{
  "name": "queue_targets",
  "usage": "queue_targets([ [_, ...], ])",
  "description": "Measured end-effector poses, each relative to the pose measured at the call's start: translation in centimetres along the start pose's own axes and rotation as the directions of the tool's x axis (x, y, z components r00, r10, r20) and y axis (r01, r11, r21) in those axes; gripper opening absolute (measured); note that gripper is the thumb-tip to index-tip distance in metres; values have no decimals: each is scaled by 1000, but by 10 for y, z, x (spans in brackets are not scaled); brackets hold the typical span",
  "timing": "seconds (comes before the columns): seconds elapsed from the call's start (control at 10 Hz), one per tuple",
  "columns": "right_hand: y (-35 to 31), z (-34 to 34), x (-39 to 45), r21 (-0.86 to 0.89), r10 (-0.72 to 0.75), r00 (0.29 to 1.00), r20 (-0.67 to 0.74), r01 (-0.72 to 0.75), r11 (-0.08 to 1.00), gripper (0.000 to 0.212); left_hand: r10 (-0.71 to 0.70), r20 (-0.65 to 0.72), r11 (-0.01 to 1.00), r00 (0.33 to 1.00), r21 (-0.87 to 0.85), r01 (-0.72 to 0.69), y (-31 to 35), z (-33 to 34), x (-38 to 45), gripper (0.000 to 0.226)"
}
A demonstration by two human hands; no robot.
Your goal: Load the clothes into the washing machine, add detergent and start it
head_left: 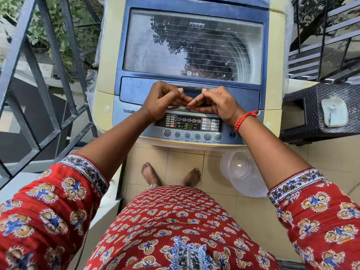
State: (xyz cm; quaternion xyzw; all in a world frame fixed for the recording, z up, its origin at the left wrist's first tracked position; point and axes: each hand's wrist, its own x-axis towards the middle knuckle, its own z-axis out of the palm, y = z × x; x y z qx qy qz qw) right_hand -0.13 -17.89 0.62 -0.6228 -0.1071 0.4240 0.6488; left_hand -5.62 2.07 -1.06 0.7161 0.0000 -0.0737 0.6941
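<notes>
Two hands meet over the lid's front edge, just above the control panel [188,124]. Left hand [163,100]: fingers bent, tips touching the right hand's; can't tell whether anything is pinched between them. Right hand [214,102]: same pose, red thread bracelet [244,119] on the wrist. Washing machine [191,75] in front of the person: cream body, blue top, glass lid [192,45] closed, ribbed steel drum visible through glare and tree reflections; clothes not discernible. Display digits partly legible, green. Metal railing [48,78] tight on the left. Clear plastic tub [243,172] on the tiled floor right of the bare feet. Dark woven stool [311,114] at right, flat metallic item on it, unidentifiable.
</notes>
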Motion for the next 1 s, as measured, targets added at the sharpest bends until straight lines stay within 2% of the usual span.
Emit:
queue_targets([
  [0.3,0,2,-1,-21,-3,999,-35,2,1000,43,-35,3,999,999,-32,35,3,3,-1,37],
  [0.5,-1,10,-6,-85,-26,992,-125,16,996,44,-103,-101,994,990,-41,99,6,9,-3,36],
  [0.6,1,16,-9,-178,-55,986,-158,26,984,44,-89,-212,995,973,35,98,13,20,-10,26],
  [0.7,1,26,-15,-227,-64,974,-216,14,974,42,-62,-267,987,962,128,99,24,30,-20,27],
  [0.8,-3,30,-20,-195,-47,962,-269,-7,981,42,-28,-249,963,968,252,93,32,36,-27,25],
  [0.9,2,19,-15,-285,25,958,-287,-110,952,47,-50,-136,911,989,399,101,27,32,-25,27],
  [1.0,-16,8,-7,-367,66,965,-254,-160,916,52,-102,-89,821,991,555,134,44,11,-16,33],
])
